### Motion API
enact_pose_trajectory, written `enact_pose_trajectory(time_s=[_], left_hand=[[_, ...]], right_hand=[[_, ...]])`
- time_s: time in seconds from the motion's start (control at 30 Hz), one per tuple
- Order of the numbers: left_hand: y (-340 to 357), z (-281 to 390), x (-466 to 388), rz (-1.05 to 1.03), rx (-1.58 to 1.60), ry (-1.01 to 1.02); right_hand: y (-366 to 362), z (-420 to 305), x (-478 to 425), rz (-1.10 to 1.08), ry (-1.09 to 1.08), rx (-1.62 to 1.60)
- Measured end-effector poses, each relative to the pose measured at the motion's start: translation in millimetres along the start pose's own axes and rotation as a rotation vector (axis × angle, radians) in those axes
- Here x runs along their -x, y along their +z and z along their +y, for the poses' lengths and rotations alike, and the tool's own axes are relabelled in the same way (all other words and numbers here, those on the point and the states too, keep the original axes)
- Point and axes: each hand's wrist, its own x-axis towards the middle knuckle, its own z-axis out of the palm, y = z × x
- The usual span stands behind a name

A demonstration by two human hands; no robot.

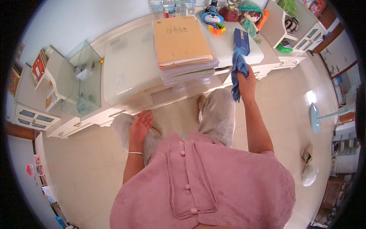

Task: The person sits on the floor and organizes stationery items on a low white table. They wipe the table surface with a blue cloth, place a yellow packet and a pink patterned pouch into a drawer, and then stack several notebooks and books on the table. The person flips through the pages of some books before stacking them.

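Note:
My right hand [246, 83] is closed around a crumpled blue cloth [239, 68], held at the right front edge of a low white cabinet. The cloth's upper end reaches the near end of a dark blue box [241, 41] lying on the glossy cabinet top [128, 65]; whether they touch is hard to tell. My left hand [142, 126] rests palm up above my left thigh, fingers slightly curled, holding nothing. Between the hands, farther forward, stands a tall stack of papers and notebooks with a tan exercise book [183, 40] on top.
Water bottles [169, 8], a blue plush toy [212, 17], an orange and yellow flower-like item [217, 29] and a doll [250, 21] stand along the back. A glass tank [88, 83] is at the left. A light blue round object [314, 118] and a plastic bag [310, 174] are at the right.

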Motion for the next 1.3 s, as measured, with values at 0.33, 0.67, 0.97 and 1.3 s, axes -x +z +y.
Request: enact_pose_trajectory(time_s=[0.33,0.67,0.97,1.3], left_hand=[[24.8,-0.5,-14.9,0.015,-0.088,0.033],[65.3,37.7,-39.1,-0.151,-0.139,0.129],[192.0,72.2,-149.8,0.139,-0.572,0.312],[232.1,54.6,-162.3,0.169,-0.619,0.289]], right_hand=[[98.9,95.2,-152.0,0.093,-0.262,0.519],[106.2,35.7,-129.7,-0.425,0.339,-0.478],[112.7,-1.6,-113.6,-0.502,0.328,-0.455],[113.5,-4.3,-112.5,-0.435,0.125,-0.038]])
